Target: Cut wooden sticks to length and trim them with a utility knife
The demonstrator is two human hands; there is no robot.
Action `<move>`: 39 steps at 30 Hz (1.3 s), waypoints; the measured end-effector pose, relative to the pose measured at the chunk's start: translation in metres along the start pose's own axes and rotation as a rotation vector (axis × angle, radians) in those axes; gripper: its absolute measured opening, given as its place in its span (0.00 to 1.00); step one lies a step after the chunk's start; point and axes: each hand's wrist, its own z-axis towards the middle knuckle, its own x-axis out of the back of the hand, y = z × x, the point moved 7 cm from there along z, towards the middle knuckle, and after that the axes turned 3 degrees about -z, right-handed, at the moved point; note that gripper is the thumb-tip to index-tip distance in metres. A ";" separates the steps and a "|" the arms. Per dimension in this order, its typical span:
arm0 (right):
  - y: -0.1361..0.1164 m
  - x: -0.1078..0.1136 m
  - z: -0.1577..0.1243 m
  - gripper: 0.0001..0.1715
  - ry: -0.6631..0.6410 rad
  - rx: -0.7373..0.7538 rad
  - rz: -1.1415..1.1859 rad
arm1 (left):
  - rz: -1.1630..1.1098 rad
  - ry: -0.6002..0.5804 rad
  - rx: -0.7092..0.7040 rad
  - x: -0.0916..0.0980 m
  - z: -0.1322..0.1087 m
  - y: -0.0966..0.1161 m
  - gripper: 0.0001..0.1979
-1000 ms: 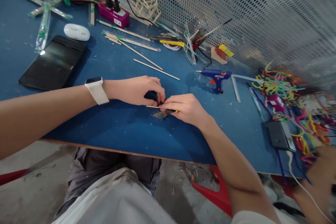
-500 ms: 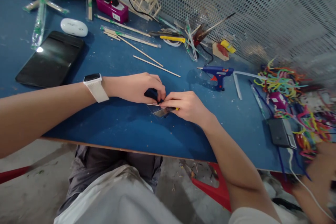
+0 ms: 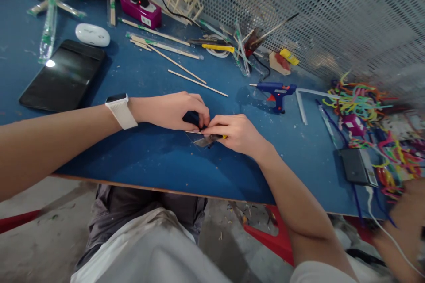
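My left hand (image 3: 172, 110), with a white watch at the wrist, is closed, pinching a thin wooden stick (image 3: 191, 132) down on the blue table (image 3: 146, 159). My right hand (image 3: 237, 135) is closed round a utility knife (image 3: 207, 140) with a grey blade and yellow handle, its blade meeting the stick just under my left fingertips. Both hands touch at the middle of the table, near its front edge. What lies under my left fingers is hidden.
A blue glue gun (image 3: 275, 93) lies right of my hands. Loose sticks (image 3: 197, 83), a black tablet (image 3: 63, 75), a white case (image 3: 92, 34) and a pink power strip (image 3: 141, 11) sit behind. Coloured pipe cleaners (image 3: 365, 110) pile at the right. Another person's hand (image 3: 403, 216) shows lower right.
The view has shifted slightly; my hands stay together on the stick and knife with almost no movement.
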 end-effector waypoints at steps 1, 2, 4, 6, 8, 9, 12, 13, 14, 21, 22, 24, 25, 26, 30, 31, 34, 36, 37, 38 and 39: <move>0.000 0.000 0.000 0.19 0.002 0.008 -0.001 | -0.014 -0.001 0.006 0.001 0.000 -0.001 0.08; -0.001 0.000 0.000 0.19 -0.001 0.009 -0.001 | -0.035 -0.010 0.010 0.002 0.000 -0.001 0.07; 0.000 -0.001 0.000 0.20 -0.018 0.002 0.002 | -0.083 -0.038 -0.001 0.004 -0.001 -0.002 0.05; 0.001 -0.001 0.001 0.20 -0.032 -0.010 0.004 | -0.107 -0.072 -0.029 0.005 -0.001 -0.002 0.07; 0.001 -0.001 0.001 0.20 -0.034 -0.017 0.008 | -0.092 -0.093 -0.055 0.006 -0.001 -0.001 0.09; 0.001 -0.001 0.001 0.20 -0.036 -0.019 0.011 | -0.077 -0.097 -0.064 0.006 -0.001 -0.001 0.09; 0.000 -0.001 0.001 0.20 -0.042 -0.023 0.016 | -0.047 -0.107 -0.075 0.004 -0.001 -0.002 0.12; 0.000 -0.001 0.002 0.20 -0.043 -0.026 0.015 | -0.043 -0.107 -0.074 0.004 -0.001 -0.002 0.12; 0.000 0.000 0.002 0.21 -0.045 -0.029 0.011 | -0.042 -0.105 -0.070 0.003 -0.001 -0.003 0.12; 0.000 0.001 0.001 0.20 -0.037 -0.033 0.003 | -0.066 -0.093 -0.052 0.003 -0.001 -0.006 0.08; 0.000 0.000 0.001 0.20 -0.046 -0.041 0.005 | -0.065 -0.095 -0.050 0.003 -0.001 -0.007 0.08; 0.001 -0.001 0.001 0.20 -0.053 -0.051 0.007 | -0.062 -0.102 -0.049 0.003 -0.001 -0.008 0.09; 0.001 -0.001 0.001 0.20 -0.051 -0.052 0.007 | -0.061 -0.104 -0.050 0.003 -0.001 -0.008 0.09; 0.001 -0.001 0.001 0.20 -0.049 -0.051 0.006 | -0.061 -0.106 -0.052 0.003 -0.001 -0.008 0.10; 0.000 0.001 0.001 0.20 -0.023 -0.029 0.008 | -0.059 -0.111 -0.056 0.002 -0.001 -0.007 0.10; -0.001 0.001 0.001 0.19 -0.018 -0.024 0.009 | -0.058 -0.112 -0.056 0.002 -0.001 -0.007 0.10; -0.001 0.001 0.002 0.20 -0.016 -0.024 0.007 | -0.061 -0.111 -0.063 0.002 -0.001 -0.008 0.10; -0.002 0.002 0.002 0.20 -0.019 -0.025 0.010 | -0.063 -0.110 -0.067 0.002 -0.001 -0.008 0.09; -0.002 0.002 0.003 0.20 -0.021 -0.025 0.012 | -0.062 -0.110 -0.068 0.002 -0.001 -0.009 0.09; -0.002 0.002 0.003 0.20 -0.024 -0.025 0.014 | -0.061 -0.110 -0.067 0.002 -0.001 -0.009 0.09; -0.002 0.003 0.003 0.20 -0.026 -0.027 0.017 | -0.059 -0.109 -0.066 0.002 -0.001 -0.009 0.10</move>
